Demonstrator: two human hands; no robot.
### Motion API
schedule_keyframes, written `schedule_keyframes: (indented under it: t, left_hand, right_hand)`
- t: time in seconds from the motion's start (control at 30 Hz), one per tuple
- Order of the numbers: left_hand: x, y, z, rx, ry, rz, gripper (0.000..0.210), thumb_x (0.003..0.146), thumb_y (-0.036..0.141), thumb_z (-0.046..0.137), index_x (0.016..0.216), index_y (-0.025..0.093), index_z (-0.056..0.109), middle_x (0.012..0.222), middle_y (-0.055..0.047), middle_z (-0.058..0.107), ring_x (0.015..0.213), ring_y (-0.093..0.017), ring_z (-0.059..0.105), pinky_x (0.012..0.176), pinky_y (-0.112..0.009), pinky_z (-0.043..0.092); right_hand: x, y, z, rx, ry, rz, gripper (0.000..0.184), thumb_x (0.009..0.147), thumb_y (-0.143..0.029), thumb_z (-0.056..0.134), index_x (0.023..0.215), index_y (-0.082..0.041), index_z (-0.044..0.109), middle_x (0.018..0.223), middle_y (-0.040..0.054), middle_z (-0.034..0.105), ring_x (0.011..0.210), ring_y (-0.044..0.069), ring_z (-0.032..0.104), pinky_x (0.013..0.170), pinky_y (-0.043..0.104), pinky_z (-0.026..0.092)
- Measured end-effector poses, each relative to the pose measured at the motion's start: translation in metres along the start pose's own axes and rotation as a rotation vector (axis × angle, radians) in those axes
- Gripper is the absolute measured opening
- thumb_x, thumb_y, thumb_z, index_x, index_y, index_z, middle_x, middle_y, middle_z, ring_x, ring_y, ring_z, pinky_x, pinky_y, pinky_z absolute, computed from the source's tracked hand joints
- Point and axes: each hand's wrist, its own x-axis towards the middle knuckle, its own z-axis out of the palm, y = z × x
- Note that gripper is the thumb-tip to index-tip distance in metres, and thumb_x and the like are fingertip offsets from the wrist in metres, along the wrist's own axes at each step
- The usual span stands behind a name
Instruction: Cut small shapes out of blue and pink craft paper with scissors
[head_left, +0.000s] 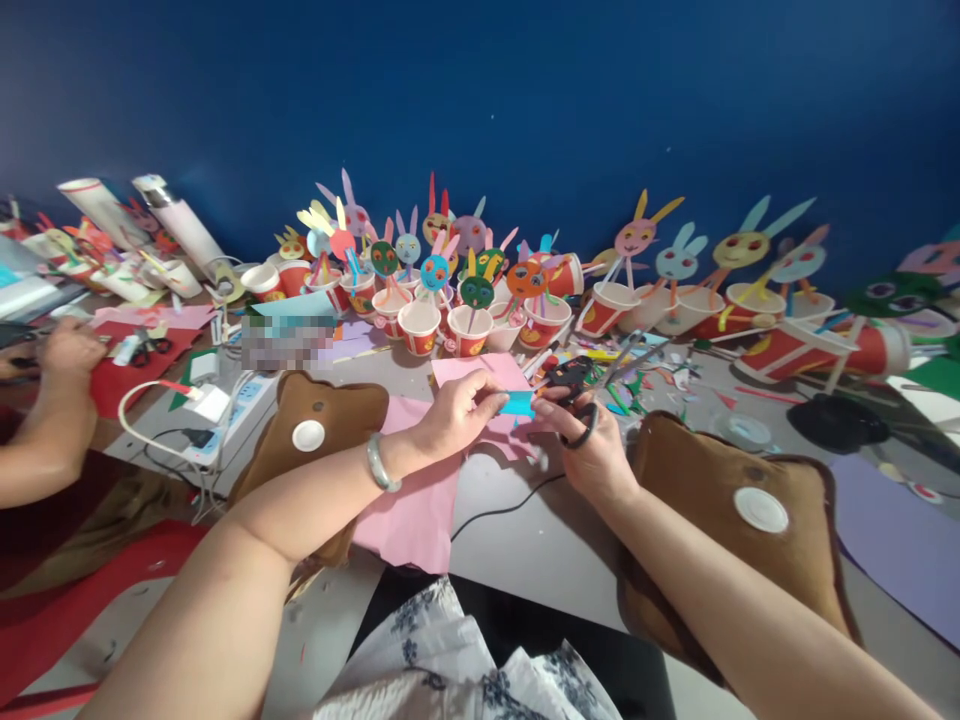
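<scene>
Between my two hands is a small piece of blue paper [517, 403]. My left hand [466, 412] pinches its left end between thumb and fingers. My right hand [596, 450] is closed around black-handled scissors [583, 425], their blades pointing up and away to the right. The right thumb and fingertip also touch the right end of the blue paper. Below my hands lie sheets of pink paper [412, 500] on the grey table.
Paper cups with rabbit-face cutouts [435, 275] line the wall. Brown cushions [739, 530] lie on both sides. Coloured paper scraps [660, 385] are scattered behind my right hand. A power strip [244, 405] with cables sits left, near another person's arm [52, 400].
</scene>
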Motion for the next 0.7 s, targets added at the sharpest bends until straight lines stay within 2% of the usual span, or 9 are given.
schedule_keyframes:
  t: [0.1,0.2,0.37,0.5,0.7]
  left_hand:
    - [-0.0022,0.0,0.0011,-0.01,-0.037,0.007,0.024,0.093,0.036,0.057,0.081,0.015,0.055,0.077,-0.003,0.064,0.07,-0.012,0.056,0.064,-0.023,0.044]
    - [-0.0048,0.0003,0.0024,-0.044,-0.094,0.011,0.026,0.094,0.037,0.056,0.083,0.014,0.055,0.076,-0.003,0.064,0.07,-0.012,0.058,0.065,-0.024,0.045]
    - [-0.0056,0.0003,0.003,-0.061,-0.155,-0.005,0.027,0.093,0.039,0.057,0.083,0.014,0.056,0.076,-0.003,0.064,0.071,-0.013,0.06,0.066,-0.024,0.046]
    - [-0.002,-0.0007,0.0018,-0.074,-0.111,-0.013,0.026,0.092,0.038,0.059,0.082,0.014,0.057,0.077,-0.004,0.065,0.071,-0.013,0.059,0.066,-0.023,0.046]
    - [0.0033,-0.0087,-0.0006,-0.053,0.046,0.019,0.025,0.093,0.038,0.057,0.082,0.015,0.057,0.076,-0.002,0.062,0.071,-0.012,0.056,0.067,-0.023,0.046]
  right_hand:
    - [0.0,0.0047,-0.0022,-0.041,-0.076,0.029,0.034,0.065,-0.035,0.086,0.088,-0.021,0.065,0.067,-0.0033,0.068,0.054,0.013,0.061,0.054,0.025,0.047]
    - [-0.0025,0.0076,-0.003,-0.112,-0.123,0.02,0.03,0.064,-0.033,0.088,0.081,-0.019,0.067,0.062,-0.004,0.066,0.053,0.011,0.057,0.053,0.023,0.044]
    - [-0.0048,0.0077,-0.0024,-0.181,-0.123,-0.015,0.031,0.063,-0.035,0.088,0.081,-0.019,0.069,0.061,-0.0044,0.064,0.052,0.011,0.055,0.053,0.023,0.044]
    - [-0.0006,0.0081,-0.0037,-0.115,-0.071,0.018,0.035,0.059,-0.035,0.09,0.078,-0.02,0.064,0.059,-0.0061,0.061,0.049,0.011,0.053,0.049,0.023,0.043]
    - [0.0029,-0.0001,-0.0024,0.007,0.046,-0.005,0.032,0.06,-0.03,0.088,0.077,-0.021,0.063,0.065,-0.0052,0.062,0.05,0.012,0.058,0.047,0.024,0.047]
